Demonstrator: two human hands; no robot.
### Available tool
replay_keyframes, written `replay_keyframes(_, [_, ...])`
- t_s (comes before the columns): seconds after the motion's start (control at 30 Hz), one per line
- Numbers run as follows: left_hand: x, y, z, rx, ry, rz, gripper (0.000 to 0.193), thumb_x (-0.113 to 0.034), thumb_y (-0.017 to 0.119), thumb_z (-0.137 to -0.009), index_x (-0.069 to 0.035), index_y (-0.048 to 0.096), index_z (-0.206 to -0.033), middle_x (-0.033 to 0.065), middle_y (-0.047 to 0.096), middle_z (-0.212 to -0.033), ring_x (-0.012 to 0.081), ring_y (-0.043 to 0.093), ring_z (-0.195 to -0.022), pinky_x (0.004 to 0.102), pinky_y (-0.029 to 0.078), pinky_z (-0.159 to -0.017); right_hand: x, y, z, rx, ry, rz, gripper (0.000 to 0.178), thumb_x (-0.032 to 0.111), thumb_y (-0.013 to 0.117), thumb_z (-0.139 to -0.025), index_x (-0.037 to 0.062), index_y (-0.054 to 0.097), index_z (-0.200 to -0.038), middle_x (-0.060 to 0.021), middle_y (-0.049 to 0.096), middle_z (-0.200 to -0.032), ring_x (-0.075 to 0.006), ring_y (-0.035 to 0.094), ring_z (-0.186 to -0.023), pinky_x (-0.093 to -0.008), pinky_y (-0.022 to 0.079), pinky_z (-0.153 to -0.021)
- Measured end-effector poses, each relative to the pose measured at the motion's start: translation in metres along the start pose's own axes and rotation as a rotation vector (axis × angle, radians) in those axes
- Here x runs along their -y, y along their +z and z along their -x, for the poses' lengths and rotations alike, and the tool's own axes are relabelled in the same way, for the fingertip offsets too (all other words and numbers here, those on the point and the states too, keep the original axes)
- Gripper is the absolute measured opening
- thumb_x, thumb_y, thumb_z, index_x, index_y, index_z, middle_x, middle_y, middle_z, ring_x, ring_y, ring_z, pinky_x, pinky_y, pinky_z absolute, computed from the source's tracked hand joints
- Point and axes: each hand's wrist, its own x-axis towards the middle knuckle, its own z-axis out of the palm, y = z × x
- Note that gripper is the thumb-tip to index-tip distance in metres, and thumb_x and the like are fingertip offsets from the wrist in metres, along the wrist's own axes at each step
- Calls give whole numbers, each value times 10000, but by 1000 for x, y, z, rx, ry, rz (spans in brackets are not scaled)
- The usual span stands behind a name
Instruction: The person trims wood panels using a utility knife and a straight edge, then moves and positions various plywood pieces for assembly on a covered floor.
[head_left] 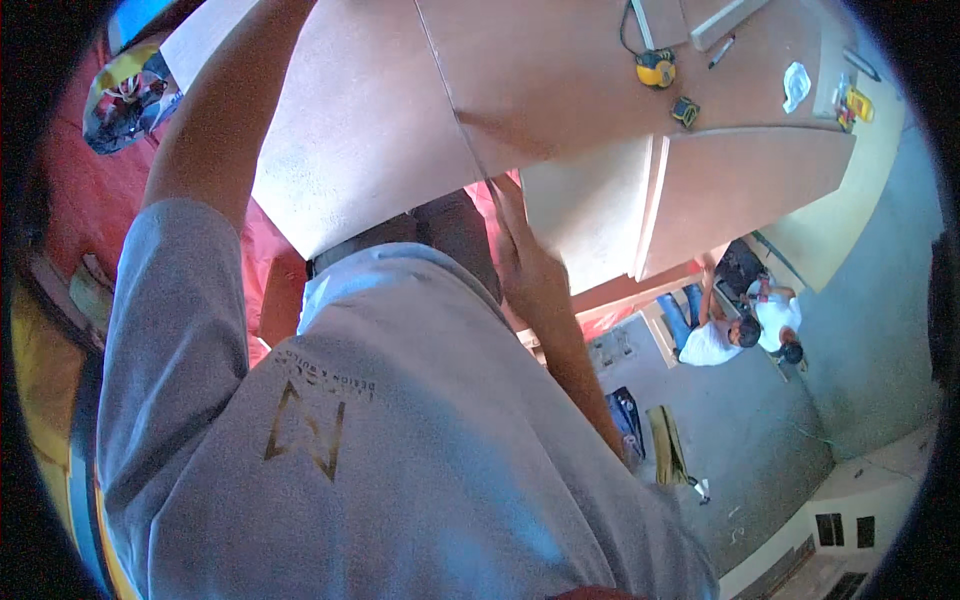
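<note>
A large pale wooden board (350, 120) lies before me, its near edge close to my waist. A thin dark line (440, 75) crosses it from the far side to the near edge, between the pale board and a browner wooden surface (560, 60). At the near end of this line is my right hand (530, 265), partly blurred. Its fingers point up to the edge and seem closed around a slim dark thing (489, 184), too small to name. My left arm (225, 120) stretches far over the board and leaves the picture at the top, so my left hand is out of sight.
To the right lie pale panels (745, 190), a yellow tape measure (655, 70), a smaller black-and-yellow one (685, 112), a pen (721, 52) and a crumpled white piece (796, 87). Two people (710, 340) sit on the floor at right. A bag (125, 100) stands at far left.
</note>
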Motion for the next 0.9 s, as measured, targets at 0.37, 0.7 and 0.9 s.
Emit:
replay_keyframes(0.37, [-2,-4,10,-71,49,88,738,-828,631,-788,-120,766,-948,165,772,-969,367,738,-937,491,564,-836,6,1,9,-24,28,24,521,187,520,-1046,120,409,-1550,-219,626,-1363,-437,714,-951,-496,585,-845])
replay_keyframes(0.7, [6,-2,7,-116,108,138,731,-813,618,-813,-110,757,-960,161,773,-968,362,740,-932,499,566,-826,-10,13,-1,-24,38,-35,450,263,426,-1099,169,443,-1538,-200,591,-1426,-469,659,-1097,-466,590,-876])
replay_keyframes(0.9, [-1,1,4,-123,30,56,753,-833,626,-789,-106,754,-935,165,773,-980,369,740,-947,508,565,-830,-8,19,-24,-89,-123,16,487,207,479,-1063,148,427,-1543,-206,689,-1208,-465,678,-963,-522,560,-856])
